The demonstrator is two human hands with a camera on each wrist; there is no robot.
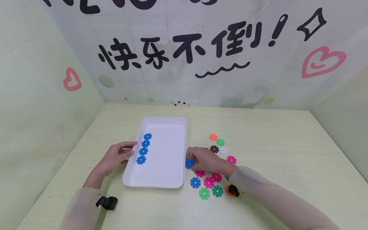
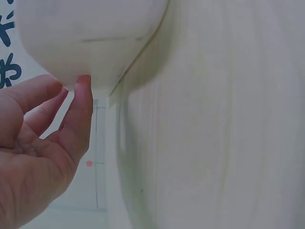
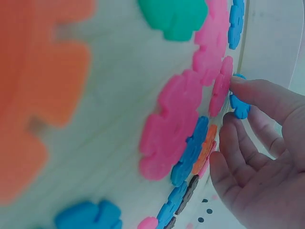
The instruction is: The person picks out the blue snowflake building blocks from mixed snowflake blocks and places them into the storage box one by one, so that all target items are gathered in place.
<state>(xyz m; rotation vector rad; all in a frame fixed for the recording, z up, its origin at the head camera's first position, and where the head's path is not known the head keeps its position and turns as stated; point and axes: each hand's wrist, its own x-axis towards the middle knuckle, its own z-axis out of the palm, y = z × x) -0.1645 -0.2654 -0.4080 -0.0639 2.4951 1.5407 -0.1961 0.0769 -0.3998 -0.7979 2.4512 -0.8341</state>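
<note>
In the head view, a white tray (image 1: 165,172) lies on the table with several blue snowflake discs (image 1: 143,151) in a row near its left wall. My left hand (image 1: 116,156) touches that left side with extended fingertips. The left wrist view has the left hand (image 2: 47,138) against the tray's outer wall (image 2: 95,62). Just off the tray's right wall, my right hand (image 1: 207,159) pinches one blue snowflake disc (image 1: 189,164) between thumb and fingers. The right wrist view has that disc (image 3: 241,109) in the right hand (image 3: 267,148), partly hidden by the thumb.
Loose snowflake discs lie right of the tray, some beneath the right forearm: pink (image 1: 209,182), blue (image 1: 195,182), light green (image 1: 204,193), dark green (image 1: 217,191), brown (image 1: 214,149), white (image 1: 223,150) and orange (image 1: 213,137). A printed cloth wall (image 1: 172,86) stands behind the table (image 1: 273,137).
</note>
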